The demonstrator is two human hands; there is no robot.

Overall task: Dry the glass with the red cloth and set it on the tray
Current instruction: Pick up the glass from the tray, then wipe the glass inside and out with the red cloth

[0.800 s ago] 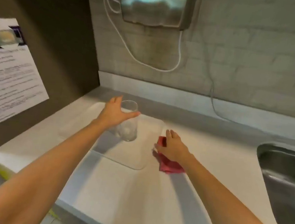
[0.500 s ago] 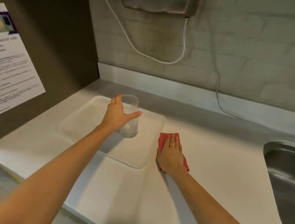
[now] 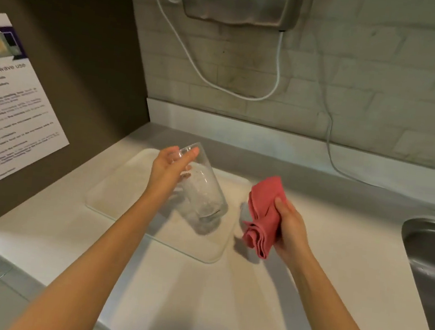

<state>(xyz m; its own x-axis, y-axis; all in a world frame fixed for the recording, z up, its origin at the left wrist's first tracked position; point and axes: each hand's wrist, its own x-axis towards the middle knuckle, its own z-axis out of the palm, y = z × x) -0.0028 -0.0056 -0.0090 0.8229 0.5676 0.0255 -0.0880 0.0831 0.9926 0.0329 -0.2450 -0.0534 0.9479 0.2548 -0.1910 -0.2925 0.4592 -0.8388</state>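
From the head view, our left hand (image 3: pixel 168 171) has the glass (image 3: pixel 200 187) lifted above the tray (image 3: pixel 116 188), its grip closed round the upper part near the rim, thumb on one side and fingers showing through the clear wall on the other. We hold it tilted, rim up and away to the left, base down toward the right; we judge that this slant turns its side toward the cloth, so wiping can start without regripping. Whether the base touches the tray we cannot tell, though the shadow under it suggests it hangs clear.

Our right hand (image 3: pixel 289 227) is clamped on the red cloth (image 3: pixel 263 213), bunched in loose folds that spill out toward the glass. It hangs just beside the tray's right edge, near the glass but apart from it, above the white bench (image 3: pixel 195 298). Gathered this way, the cloth offers a thick pad for wiping. Drying looks not yet begun. A sink (image 3: pixel 428 259) lies at the far right.
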